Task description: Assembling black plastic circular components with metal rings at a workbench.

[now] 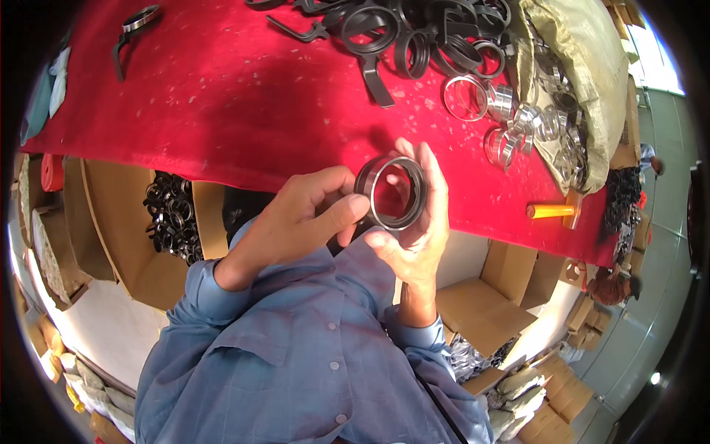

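Note:
Both hands hold a black ring [420, 194] with a shiny metal inner edge, tilted so that its opening faces up, above the near edge of the red-covered table [244, 140]. My left hand [299, 214] is closed, pinching the ring's left rim between thumb and fingers. Wrapped around the right side is my right hand [425, 237], its thumb below the ring and its fingers behind; a fingertip shows through the opening. Farther off lies a pile of black rings with handle-like arms [377, 70]. Loose silver metal rings [503, 103] lie right of it.
A pale sack [584, 59] spills metal rings at the table's right side. Near the right front edge lies a yellow-handled hammer [551, 212]. One black part [122, 52] sits far left. Cardboard boxes [122, 229] stand below the table edge, the left one holding black parts [174, 214].

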`<state>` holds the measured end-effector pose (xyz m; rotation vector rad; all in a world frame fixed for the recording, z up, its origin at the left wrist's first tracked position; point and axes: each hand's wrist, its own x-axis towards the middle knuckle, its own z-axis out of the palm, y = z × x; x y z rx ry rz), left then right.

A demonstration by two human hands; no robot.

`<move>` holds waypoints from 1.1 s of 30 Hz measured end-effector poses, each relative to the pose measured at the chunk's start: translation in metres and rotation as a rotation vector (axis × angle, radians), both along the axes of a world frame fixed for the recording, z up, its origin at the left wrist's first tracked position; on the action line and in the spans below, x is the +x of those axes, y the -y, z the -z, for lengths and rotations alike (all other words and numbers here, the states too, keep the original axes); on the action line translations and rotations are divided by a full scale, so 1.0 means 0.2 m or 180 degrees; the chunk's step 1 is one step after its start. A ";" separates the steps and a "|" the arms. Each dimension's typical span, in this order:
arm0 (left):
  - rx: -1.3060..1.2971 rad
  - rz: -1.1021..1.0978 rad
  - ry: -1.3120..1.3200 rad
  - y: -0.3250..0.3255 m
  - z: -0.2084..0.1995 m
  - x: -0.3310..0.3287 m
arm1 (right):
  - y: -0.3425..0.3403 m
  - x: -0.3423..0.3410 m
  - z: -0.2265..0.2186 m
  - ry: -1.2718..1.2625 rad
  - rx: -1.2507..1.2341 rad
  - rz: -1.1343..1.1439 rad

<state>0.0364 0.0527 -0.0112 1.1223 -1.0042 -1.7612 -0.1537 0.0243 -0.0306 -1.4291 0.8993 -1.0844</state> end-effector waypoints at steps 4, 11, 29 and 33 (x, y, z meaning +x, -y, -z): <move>-0.0066 0.0199 -0.0302 -0.03 0.02 -0.03 | 0.02 -0.07 0.02 -0.0342 -0.0490 -0.0186; -0.0324 0.0353 -0.0160 -0.04 0.06 -0.05 | 0.03 -0.11 -0.01 -0.0656 -0.0918 -0.0318; -0.0578 0.0142 0.0550 -0.09 0.04 -0.08 | 0.04 -0.11 -0.03 -0.0712 -0.1094 -0.0538; -0.0853 0.0009 0.0782 -0.10 0.03 -0.08 | 0.05 -0.09 -0.02 -0.0638 -0.1309 -0.0466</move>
